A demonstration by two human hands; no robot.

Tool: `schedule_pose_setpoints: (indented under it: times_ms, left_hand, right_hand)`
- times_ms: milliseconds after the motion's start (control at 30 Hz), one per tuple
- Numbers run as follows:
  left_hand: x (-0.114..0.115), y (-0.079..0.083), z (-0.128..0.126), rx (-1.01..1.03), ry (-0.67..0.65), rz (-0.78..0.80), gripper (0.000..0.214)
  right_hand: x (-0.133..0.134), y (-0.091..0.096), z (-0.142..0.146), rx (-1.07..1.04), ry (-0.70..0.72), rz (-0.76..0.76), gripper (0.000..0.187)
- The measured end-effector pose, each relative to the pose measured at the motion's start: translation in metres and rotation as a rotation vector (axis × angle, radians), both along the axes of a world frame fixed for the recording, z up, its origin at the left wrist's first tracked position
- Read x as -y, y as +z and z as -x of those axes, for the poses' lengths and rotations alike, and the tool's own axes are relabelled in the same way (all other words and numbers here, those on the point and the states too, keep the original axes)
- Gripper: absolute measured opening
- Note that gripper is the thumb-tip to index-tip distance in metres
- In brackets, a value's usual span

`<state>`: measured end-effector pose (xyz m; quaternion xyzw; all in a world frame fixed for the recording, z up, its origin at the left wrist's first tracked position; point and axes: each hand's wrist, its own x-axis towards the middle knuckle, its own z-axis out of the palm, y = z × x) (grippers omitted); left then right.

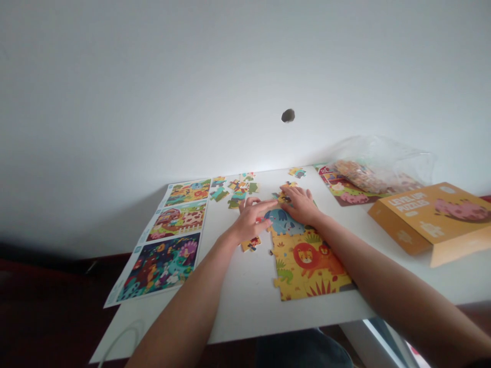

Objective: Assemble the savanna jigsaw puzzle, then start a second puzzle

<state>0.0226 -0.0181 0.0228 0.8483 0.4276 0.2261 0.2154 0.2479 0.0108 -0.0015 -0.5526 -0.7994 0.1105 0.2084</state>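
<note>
right hand (301,205) is laid palm-down over the far edge of the partly built puzzle (295,276); its fingers are bent over a yellow piece (288,185), but whether anything is pinched can't be told. left hand (249,221) is held at the puzzle's left edge, thumb and index apart, no grip on a piece seen. puzzle is spread from under the right palm back toward the body, lion part on the near side of both hands, elephants between them.

for a clean fit: the built part should be braced flat by the left hand so rows aren't shoved apart. tab and socket should be lined up by the right hand before pressure is put on, then pressed straight down, not slid. seam should be checked by fingertip for a raised edge.

picture match can be taken from the printed sheet (174,266), left of the left hand. loose pieces (238,197) are scattered beyond the left hand; another small piece (251,244) is on its near side, easily brushed by that wrist.
</note>
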Motion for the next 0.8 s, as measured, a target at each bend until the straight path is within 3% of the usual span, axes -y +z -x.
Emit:
schedule_pose_setpoints:
  times_ms: [167, 267, 333, 433, 567, 800]
  left_hand:
    - [-0.002, -0.001, 0.002, -0.015, -0.041, -0.058, 0.047]
    - [-0.004, -0.001, 0.01, -0.052, -0.008, -0.102, 0.039]
    - [-0.004, 0.0, 0.016, -0.142, -0.003, -0.104, 0.047]
    - [-0.002, 0.001, 0.022, -0.298, 0.002, -0.076, 0.066]
    - [-0.003, -0.003, 0.027, -0.361, 0.066, -0.083, 0.065]
    - [-0.008, -0.01, 0.028, -0.347, 0.175, -0.166, 0.069]
  right_hand:
    - [0.0, 0.001, -0.001, -0.043, 0.025, -0.111, 0.029]
    - [0.001, 0.006, -0.001, -0.114, -0.013, -0.237, 0.026]
    - [0.005, 0.009, 0.001, -0.193, 0.033, -0.298, 0.026]
    - [0.02, 0.013, 0.007, -0.303, 0.303, -0.249, 0.027]
    - [0.04, 0.017, 0.016, -0.305, 0.702, -0.088, 0.029]
    - [0.047, 0.024, 0.02, -0.261, 0.867, -0.047, 0.039]
